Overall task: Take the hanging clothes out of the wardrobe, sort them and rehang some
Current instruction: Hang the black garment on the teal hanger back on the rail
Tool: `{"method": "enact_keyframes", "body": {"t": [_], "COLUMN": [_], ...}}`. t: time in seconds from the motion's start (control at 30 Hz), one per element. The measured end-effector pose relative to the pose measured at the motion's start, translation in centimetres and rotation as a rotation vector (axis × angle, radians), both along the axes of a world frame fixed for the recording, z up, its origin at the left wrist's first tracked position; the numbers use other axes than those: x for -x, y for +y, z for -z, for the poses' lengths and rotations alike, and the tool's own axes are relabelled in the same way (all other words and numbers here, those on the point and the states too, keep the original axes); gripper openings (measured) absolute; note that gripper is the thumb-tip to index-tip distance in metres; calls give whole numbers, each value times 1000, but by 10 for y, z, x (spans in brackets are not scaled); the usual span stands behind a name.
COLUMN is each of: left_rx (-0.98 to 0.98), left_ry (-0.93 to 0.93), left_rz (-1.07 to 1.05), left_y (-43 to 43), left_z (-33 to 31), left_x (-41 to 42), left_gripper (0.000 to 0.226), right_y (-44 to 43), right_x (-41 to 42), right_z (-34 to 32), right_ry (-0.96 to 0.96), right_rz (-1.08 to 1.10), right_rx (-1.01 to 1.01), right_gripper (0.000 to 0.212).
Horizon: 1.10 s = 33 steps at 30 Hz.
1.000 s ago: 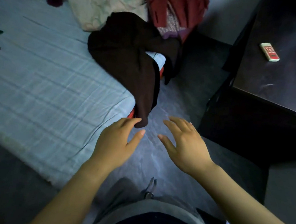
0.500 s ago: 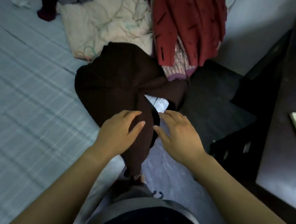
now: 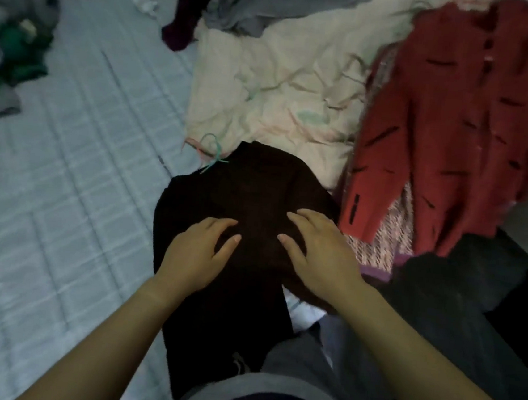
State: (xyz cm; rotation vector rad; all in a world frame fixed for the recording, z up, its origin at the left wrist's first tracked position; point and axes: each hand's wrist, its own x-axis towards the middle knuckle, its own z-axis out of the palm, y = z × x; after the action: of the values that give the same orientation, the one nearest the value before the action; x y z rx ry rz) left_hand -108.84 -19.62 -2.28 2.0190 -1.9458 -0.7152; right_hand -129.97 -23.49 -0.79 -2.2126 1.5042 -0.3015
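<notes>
With left hand (image 3: 196,251) and right hand (image 3: 318,256) spread, gripping nothing, over the dark garment (image 3: 250,198), best to pinch both sides evenly, then lift.

A dark brown garment (image 3: 249,205) lies crumpled on the bed's edge, beside a red cardigan (image 3: 457,121).

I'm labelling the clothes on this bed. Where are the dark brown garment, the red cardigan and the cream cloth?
dark brown garment (image 3: 251,185): head view, its upper half.
red cardigan (image 3: 456,128): head view, middle of its front.
cream cloth (image 3: 266,97): head view, its crumpled middle.
</notes>
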Motion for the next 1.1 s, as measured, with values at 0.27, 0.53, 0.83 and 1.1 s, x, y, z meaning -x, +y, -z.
{"method": "enact_keyframes", "body": {"t": [0.27,0.53,0.83,1.1], "left_rx": [-174,-235,-286,12], "left_ry": [-5,-90,-195,-111], "left_rz": [-377,-570,-514,-561], "left_y": [-113,-161,-219,-184], "left_z": [51,150,225,178], "left_x": [-30,-77,-102,-94], "left_gripper": [43,41,42,44], "right_y": [-196,-299,-307,-292], "right_x": [-35,-90,-86,-72], "right_z": [55,162,217,193], "right_ry": [60,89,70,-119], "right_rz": [-390,-399,-304,-366], "right_rx": [-71,-129,-92,-179], "right_gripper": [49,61,57,56]}}
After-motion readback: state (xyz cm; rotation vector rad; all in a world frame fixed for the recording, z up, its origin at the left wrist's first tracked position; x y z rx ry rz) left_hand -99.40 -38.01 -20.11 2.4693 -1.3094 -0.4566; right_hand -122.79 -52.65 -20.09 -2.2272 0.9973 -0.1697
